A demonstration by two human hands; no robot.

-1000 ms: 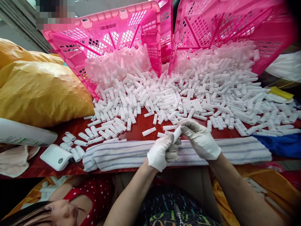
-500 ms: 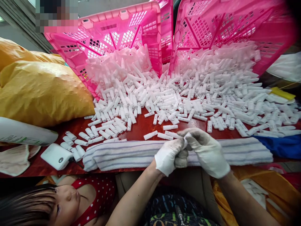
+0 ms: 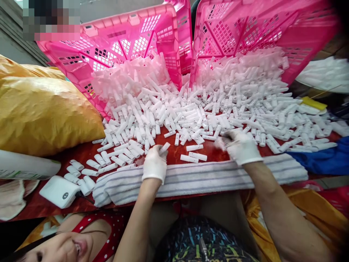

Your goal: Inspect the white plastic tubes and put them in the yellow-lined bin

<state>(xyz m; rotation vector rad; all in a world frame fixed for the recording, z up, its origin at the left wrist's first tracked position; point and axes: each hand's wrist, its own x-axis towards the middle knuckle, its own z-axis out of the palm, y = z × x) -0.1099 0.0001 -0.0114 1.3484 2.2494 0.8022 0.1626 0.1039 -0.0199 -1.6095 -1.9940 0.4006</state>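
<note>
My left hand point(image 3: 154, 165), in a white glove, is closed on a short white tube point(image 3: 165, 147) that sticks up from between thumb and fingers. It is over the left part of the striped towel. My right hand point(image 3: 242, 148), gloved too, reaches over the table edge of the pile. A pale, motion-smeared piece point(image 3: 219, 143) is at its fingertips; whether they grip it is unclear. Between the hands, several loose white tubes point(image 3: 197, 156) with dark marks lie on the red tabletop point(image 3: 174, 151). Behind them spreads a large heap of such tubes point(image 3: 191, 112).
Two pink crates point(image 3: 131, 18) point(image 3: 261, 22) lie tipped toward me, spilling tubes. A rolled striped towel point(image 3: 201, 178) lines the front edge. At left are a yellow sack point(image 3: 49, 112), a white bottle point(image 3: 27, 165) and a white box with cable point(image 3: 59, 191). A child point(image 3: 89, 233) is close by my left arm.
My hands, together over the towel before, have come apart: the left moved left with a white tube, the right moved up and right to the pile. The child's head has shifted lower.
</note>
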